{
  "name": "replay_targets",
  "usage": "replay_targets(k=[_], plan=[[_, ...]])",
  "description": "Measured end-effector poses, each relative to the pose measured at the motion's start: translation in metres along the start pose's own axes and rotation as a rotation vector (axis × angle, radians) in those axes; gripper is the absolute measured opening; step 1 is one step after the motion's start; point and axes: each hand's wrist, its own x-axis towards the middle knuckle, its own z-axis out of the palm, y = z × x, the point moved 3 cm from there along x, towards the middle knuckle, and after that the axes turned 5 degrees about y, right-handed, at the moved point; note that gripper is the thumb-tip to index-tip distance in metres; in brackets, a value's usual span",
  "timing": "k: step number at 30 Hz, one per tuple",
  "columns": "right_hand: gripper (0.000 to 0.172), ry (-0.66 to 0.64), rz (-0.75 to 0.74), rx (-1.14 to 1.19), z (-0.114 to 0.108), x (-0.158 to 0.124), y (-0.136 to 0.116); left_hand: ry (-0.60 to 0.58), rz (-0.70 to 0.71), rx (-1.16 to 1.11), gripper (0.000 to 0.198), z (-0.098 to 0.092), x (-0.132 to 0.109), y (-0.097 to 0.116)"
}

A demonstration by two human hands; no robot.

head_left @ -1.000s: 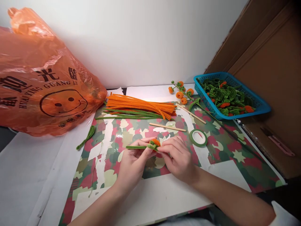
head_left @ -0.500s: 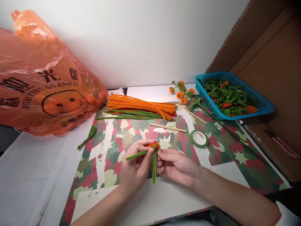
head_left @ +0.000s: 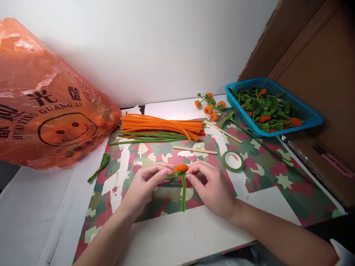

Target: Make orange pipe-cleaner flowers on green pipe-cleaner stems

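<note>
Both hands pinch a small pipe-cleaner flower (head_left: 181,169), an orange fuzzy head with a green stem (head_left: 183,192) hanging down toward me. My left hand (head_left: 144,184) grips it from the left with fingertips closed on the green wrap. My right hand (head_left: 212,186) pinches the orange head from the right. They work just above the patterned red, green and cream mat (head_left: 260,177).
A bundle of orange and green pipe cleaners (head_left: 163,127) lies behind the hands. Two wooden sticks (head_left: 194,150), a green tape roll (head_left: 233,161), a finished flower sprig (head_left: 212,107) and a blue basket (head_left: 313,120) of parts sit right. A big orange plastic bag (head_left: 50,103) fills the left.
The flower was turned so its green stem now hangs straight down. My left hand's side piece shortened as it wrapped in, and both hands rose slightly on the mat.
</note>
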Motion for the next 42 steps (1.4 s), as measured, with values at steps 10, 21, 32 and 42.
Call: replay_targets(k=[10, 21, 32, 42], plan=[[0.015, -0.034, -0.392, -0.175, 0.004, -0.002, -0.003, 0.072, 0.135, 0.166, 0.016, 0.013, -0.010, 0.002], [0.015, 0.034, -0.332, -0.207, 0.006, -0.002, -0.003, 0.135, 0.260, 0.168, 0.015, 0.021, -0.018, 0.003], [0.025, -0.248, 0.903, 0.963, 0.020, -0.005, 0.015, 0.265, 0.655, 0.355, 0.013, 0.026, -0.029, 0.006], [0.008, -0.029, 0.101, 0.165, -0.009, 0.010, 0.006, 0.208, 0.115, 0.009, 0.019, 0.020, -0.015, -0.005]])
